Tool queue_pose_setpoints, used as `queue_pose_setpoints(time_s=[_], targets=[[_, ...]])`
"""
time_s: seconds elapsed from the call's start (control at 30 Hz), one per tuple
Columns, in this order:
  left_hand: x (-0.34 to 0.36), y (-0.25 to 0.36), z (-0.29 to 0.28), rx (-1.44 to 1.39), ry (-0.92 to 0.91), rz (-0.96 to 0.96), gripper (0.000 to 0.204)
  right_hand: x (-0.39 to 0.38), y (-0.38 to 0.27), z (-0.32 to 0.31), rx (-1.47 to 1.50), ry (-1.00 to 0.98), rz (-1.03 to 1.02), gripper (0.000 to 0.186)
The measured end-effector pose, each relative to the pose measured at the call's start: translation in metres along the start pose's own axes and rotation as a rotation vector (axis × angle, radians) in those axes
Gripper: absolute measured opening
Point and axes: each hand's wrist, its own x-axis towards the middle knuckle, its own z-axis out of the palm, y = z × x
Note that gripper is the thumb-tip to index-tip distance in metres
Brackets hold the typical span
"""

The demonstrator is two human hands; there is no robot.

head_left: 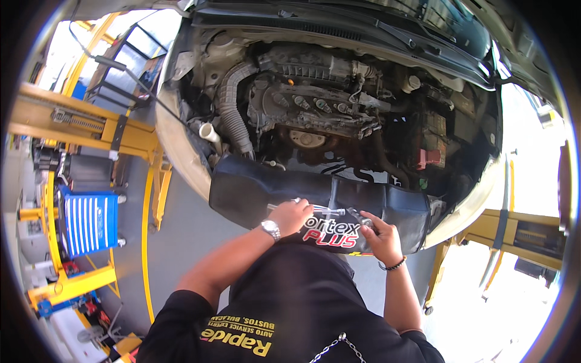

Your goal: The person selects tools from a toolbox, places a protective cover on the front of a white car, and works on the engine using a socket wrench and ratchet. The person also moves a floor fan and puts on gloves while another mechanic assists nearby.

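Observation:
My left hand (pixel 288 218), with a watch at its wrist, is closed on a slim silver tool (pixel 333 211) that points right, over the black padded fender cover (pixel 251 187). My right hand (pixel 381 237), with a dark bracelet at the wrist, grips a small grey-and-dark metal piece (pixel 364 220) near the tool's right end; whether the two touch is unclear. Beyond both hands lies the open engine bay, with the engine's top cover (pixel 305 97), a corrugated intake hose (pixel 230 103) and a battery (pixel 433 142).
Yellow lift posts and arms (pixel 78 124) flank the car on the left, with another arm (pixel 520 236) at the right. A blue tool trolley (pixel 91 221) stands at the left. The raised hood's edge (pixel 520 42) is overhead at the right.

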Motion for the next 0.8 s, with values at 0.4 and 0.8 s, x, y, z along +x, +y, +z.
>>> queue_pose_setpoints(time_s=[0.4,0.8], targets=[[-0.042,-0.045,-0.011,-0.033,-0.066,0.221,0.041,0.045,-0.050,0.060,0.896,0.107,0.091,0.032],[-0.095,-0.099,-0.010,-0.101,0.158,0.102,0.055,0.372,-0.113,0.094,-0.412,0.210,-0.232,0.035]])
